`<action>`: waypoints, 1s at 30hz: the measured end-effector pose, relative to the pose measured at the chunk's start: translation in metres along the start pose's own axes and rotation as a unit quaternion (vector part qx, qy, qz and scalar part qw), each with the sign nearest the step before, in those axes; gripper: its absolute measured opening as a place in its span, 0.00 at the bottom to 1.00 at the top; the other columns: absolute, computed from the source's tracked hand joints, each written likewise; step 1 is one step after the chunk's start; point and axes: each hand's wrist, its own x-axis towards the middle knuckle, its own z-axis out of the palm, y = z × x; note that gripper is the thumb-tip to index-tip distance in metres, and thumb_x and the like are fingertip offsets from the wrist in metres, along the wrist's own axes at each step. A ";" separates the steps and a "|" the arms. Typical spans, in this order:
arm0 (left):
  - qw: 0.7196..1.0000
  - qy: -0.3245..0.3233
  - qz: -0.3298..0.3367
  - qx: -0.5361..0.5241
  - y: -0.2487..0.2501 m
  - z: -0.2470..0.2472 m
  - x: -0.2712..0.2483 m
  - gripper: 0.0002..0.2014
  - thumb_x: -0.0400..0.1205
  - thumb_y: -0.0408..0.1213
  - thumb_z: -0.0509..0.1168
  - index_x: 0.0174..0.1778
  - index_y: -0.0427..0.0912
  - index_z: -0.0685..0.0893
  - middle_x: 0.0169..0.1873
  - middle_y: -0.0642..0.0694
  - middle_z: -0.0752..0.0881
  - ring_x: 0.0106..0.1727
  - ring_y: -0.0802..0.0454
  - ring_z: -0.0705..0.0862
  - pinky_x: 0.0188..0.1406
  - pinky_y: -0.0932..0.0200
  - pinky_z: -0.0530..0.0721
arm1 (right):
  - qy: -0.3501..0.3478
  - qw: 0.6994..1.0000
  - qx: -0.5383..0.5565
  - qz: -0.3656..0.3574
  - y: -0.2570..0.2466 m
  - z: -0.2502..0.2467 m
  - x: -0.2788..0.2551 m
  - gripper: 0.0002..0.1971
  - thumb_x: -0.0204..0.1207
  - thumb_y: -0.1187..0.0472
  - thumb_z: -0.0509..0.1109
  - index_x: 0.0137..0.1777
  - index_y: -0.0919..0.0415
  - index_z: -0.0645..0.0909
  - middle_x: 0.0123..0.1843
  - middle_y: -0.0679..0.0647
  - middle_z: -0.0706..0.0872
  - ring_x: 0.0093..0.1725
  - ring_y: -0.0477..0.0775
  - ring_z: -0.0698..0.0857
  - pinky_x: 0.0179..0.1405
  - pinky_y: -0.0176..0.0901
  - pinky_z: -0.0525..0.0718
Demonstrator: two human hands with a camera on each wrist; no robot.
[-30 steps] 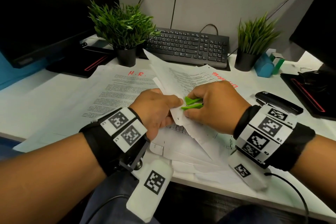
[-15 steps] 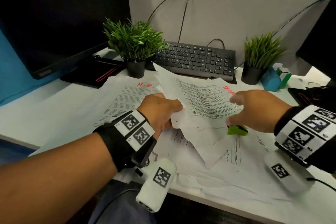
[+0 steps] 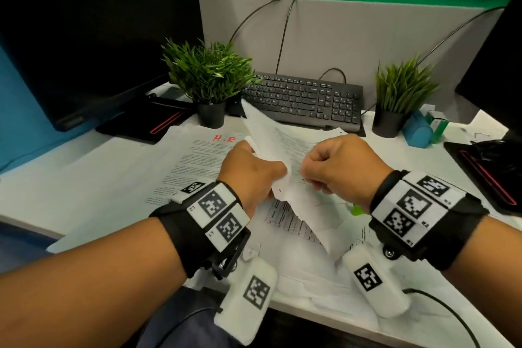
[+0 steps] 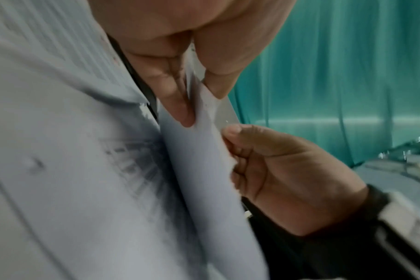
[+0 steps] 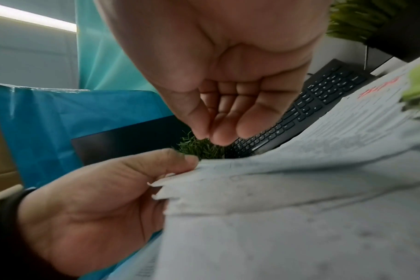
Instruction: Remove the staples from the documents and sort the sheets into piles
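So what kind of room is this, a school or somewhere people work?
Most likely an office desk in a cubicle. There is a black keyboard against a grey divider wall, a dark monitor on the left, and printed papers spread over the desk.

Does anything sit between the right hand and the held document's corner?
Nothing visible does: the right hand is right at the corner of the document pinched by the left hand. The green staple remover lies aside, below the right wrist.
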 end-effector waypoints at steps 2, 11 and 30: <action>0.999 0.035 0.012 0.029 -0.002 -0.006 0.006 0.40 0.60 0.34 0.76 0.72 0.48 0.75 0.53 0.42 0.91 0.52 0.38 0.92 0.48 0.34 0.93 | -0.005 0.999 0.037 0.013 0.003 -0.005 0.000 0.07 0.73 0.68 0.75 0.33 0.64 0.89 0.31 0.63 0.90 0.30 0.54 0.84 0.36 0.50 0.88; 0.989 -0.094 -0.007 0.110 0.014 -0.015 -0.014 0.09 0.83 0.29 0.70 0.57 0.39 0.89 0.29 0.48 0.87 0.33 0.55 0.88 0.46 0.57 0.92 | -0.053 0.998 0.000 -0.028 -0.003 0.002 0.005 0.06 0.74 0.66 0.76 0.36 0.61 0.90 0.32 0.60 0.91 0.31 0.53 0.86 0.45 0.58 0.92; 0.981 -0.098 -0.166 -0.025 0.001 -0.025 -0.001 0.06 0.84 0.25 0.66 0.53 0.37 0.85 0.47 0.40 0.93 0.37 0.48 0.92 0.33 0.60 0.92 | -0.260 0.933 -0.241 -0.062 0.000 -0.006 -0.017 0.46 0.63 0.20 0.65 0.80 0.40 0.69 0.72 0.31 0.73 0.74 0.42 0.74 0.74 0.39 0.70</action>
